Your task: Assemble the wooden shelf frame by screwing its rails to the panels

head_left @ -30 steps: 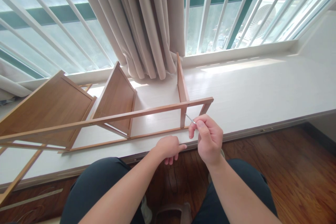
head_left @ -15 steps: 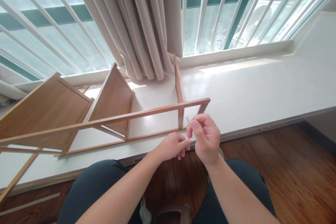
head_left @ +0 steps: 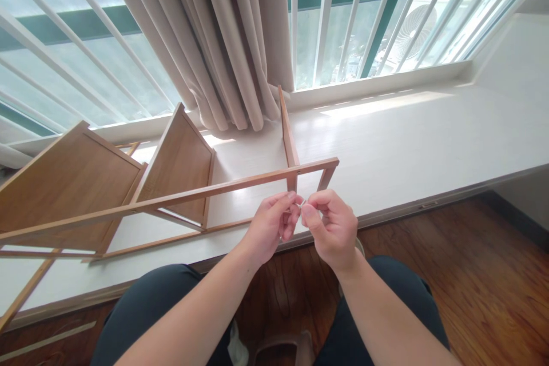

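Both my hands meet in front of me, just over the desk's near edge. My right hand [head_left: 330,227] is curled, thumb and forefinger pinched on a small metal piece [head_left: 302,204]; only a glint of it shows between the fingertips, too small to tell what it is. My left hand [head_left: 269,224] is half closed, fingertips touching that same piece from the other side, so both hands grip it together.

Right behind the hands is the wooden rack [head_left: 180,174], lying on its side on the white desk [head_left: 407,143]. Its long top rail runs from the left edge toward the middle, ending just above my fingers. A short upright post sits directly behind my left fingertips. Two panels stand tilted farther left, and one thin panel stands on edge toward the back of the desk.

Beige curtain [head_left: 231,40] hangs at the desk's far edge, touching the thin panel's far end. Window bars [head_left: 330,6] behind it. Below the desk, dark wood floor [head_left: 480,274] and my knees in dark trousers.
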`<control>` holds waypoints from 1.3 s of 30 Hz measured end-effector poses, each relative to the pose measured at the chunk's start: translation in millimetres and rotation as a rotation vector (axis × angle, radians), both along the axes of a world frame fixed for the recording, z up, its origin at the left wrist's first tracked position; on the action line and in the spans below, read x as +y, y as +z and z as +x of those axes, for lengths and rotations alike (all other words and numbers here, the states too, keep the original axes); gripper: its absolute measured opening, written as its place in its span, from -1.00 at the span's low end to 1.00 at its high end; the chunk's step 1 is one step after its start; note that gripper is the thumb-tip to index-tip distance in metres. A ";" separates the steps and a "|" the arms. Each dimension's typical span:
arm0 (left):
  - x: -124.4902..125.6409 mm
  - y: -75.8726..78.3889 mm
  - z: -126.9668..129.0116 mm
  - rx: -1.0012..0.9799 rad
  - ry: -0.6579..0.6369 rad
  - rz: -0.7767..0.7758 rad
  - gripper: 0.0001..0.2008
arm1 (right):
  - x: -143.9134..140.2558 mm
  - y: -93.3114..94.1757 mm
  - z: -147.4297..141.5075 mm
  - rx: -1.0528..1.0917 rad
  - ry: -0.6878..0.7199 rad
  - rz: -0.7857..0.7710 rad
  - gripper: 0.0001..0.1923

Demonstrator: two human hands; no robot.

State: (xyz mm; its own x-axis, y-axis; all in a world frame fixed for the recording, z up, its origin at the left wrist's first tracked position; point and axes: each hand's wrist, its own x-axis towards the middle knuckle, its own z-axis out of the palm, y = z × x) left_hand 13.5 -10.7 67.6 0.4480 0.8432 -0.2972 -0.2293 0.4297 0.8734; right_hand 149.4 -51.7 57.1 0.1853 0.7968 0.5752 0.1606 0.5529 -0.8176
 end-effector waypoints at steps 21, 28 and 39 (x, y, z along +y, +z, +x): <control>4.1 29.4 5.4 -0.099 0.021 -0.026 -0.67 | 2.3 -1.8 -3.1 -0.182 -0.136 0.124 -0.86; 6.6 28.4 6.9 -0.104 0.048 -0.057 -0.66 | 4.0 -8.1 -8.4 -0.175 -0.184 0.097 -0.79; 6.8 32.1 8.3 -0.124 0.044 -0.063 -0.67 | 6.4 -8.3 -10.4 -0.179 -0.231 0.144 -0.81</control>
